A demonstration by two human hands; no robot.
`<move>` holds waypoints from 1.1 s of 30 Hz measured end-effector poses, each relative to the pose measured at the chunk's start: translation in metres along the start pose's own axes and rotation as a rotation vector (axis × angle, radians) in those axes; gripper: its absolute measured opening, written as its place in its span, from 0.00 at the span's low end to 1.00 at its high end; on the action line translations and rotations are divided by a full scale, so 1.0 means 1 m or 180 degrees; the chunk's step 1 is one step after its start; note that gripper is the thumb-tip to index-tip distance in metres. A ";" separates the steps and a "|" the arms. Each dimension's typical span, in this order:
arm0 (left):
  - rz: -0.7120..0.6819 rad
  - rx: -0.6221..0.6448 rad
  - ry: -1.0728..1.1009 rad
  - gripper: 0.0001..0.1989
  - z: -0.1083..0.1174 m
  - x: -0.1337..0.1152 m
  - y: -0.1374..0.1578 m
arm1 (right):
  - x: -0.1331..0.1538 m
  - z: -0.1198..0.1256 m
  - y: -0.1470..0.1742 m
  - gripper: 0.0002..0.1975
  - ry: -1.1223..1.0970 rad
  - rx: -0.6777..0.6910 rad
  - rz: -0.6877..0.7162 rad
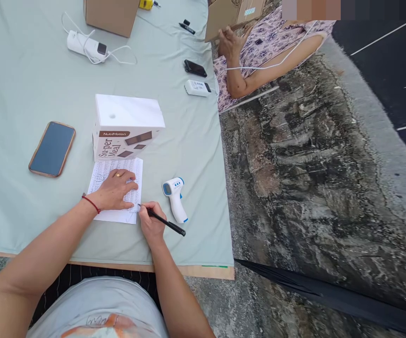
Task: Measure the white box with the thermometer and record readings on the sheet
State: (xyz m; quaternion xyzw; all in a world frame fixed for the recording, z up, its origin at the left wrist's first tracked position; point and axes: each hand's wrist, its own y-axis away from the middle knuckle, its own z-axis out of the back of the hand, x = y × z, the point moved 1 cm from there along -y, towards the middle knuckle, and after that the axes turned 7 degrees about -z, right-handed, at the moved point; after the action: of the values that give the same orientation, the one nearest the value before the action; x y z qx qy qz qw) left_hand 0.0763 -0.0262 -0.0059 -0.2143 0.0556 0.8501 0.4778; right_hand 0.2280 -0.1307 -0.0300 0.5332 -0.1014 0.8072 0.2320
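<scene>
My left hand (118, 190) lies flat on a printed sheet of paper (114, 216), fingers spread, with a ring and a red cord bracelet. My right hand (152, 224) grips a black pen (167, 223), its tip at the sheet's right edge. Just beyond the sheet stands a white box (128, 112) labelled "NutriMotion Super Meal", close against the paper's far edge. To the right of my right hand a white and blue infrared thermometer (175, 199) rests on the cloth.
A phone (52, 149) lies at left on the tablecloth (9, 197). Farther back are a white device with a cable (87, 47), a cardboard box (111, 16), a black phone (195, 68), a white power bank (198, 88) and a marker (187, 28). Another person's hand (231, 43) holds cardboard at the table's right edge.
</scene>
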 end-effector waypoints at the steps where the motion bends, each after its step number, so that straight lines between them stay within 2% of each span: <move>1: -0.0013 -0.0023 -0.0002 0.20 0.000 0.000 0.000 | 0.000 0.000 0.000 0.08 0.0019 0.0006 0.0009; 7: -0.0040 -0.0082 0.0052 0.19 -0.001 0.001 0.000 | 0.000 0.000 -0.001 0.08 0.0085 0.0061 0.0070; 12: -0.0037 -0.0141 0.0158 0.19 -0.002 0.002 0.001 | -0.005 0.000 0.002 0.09 0.0139 -0.0093 0.0178; 14: -0.0028 -0.0119 0.0138 0.19 -0.002 0.003 0.001 | -0.009 0.002 0.001 0.08 0.0174 -0.0181 0.0327; 17: -0.0080 -0.0172 0.0124 0.18 -0.002 0.003 0.000 | -0.016 0.010 -0.006 0.09 0.0391 -0.0205 0.0839; 20: -0.0066 -0.0723 0.0226 0.12 0.001 0.002 -0.001 | -0.025 0.018 -0.018 0.13 0.0768 -0.0124 0.1342; 23: 0.0331 -0.1771 0.0191 0.09 0.009 0.006 0.004 | -0.031 0.024 -0.026 0.17 0.1056 -0.0035 0.1619; 26: 0.0990 -0.2819 0.0111 0.16 0.017 0.017 0.014 | -0.032 0.027 -0.028 0.18 0.1110 -0.0085 0.1787; 28: 0.1329 -0.3359 0.0148 0.26 0.022 0.029 0.021 | -0.031 0.032 -0.030 0.17 0.1123 -0.0485 0.1749; 29: 0.1434 -0.3538 0.0211 0.32 0.025 0.036 0.023 | -0.031 0.036 -0.031 0.16 0.1187 -0.0767 0.1665; 31: 0.1551 -0.3622 0.0485 0.44 0.029 0.051 0.025 | -0.034 0.045 -0.036 0.19 0.1458 -0.1220 0.1326; 33: 0.1607 -0.3375 0.0948 0.52 0.029 0.064 0.023 | -0.041 0.055 -0.043 0.26 0.1810 -0.1262 0.0848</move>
State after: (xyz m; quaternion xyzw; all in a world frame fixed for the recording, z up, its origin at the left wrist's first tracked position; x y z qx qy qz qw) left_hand 0.0189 0.0204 -0.0094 -0.5201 -0.2602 0.8099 0.0765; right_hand 0.3072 -0.1264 -0.0479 0.2144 -0.2558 0.9109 0.2427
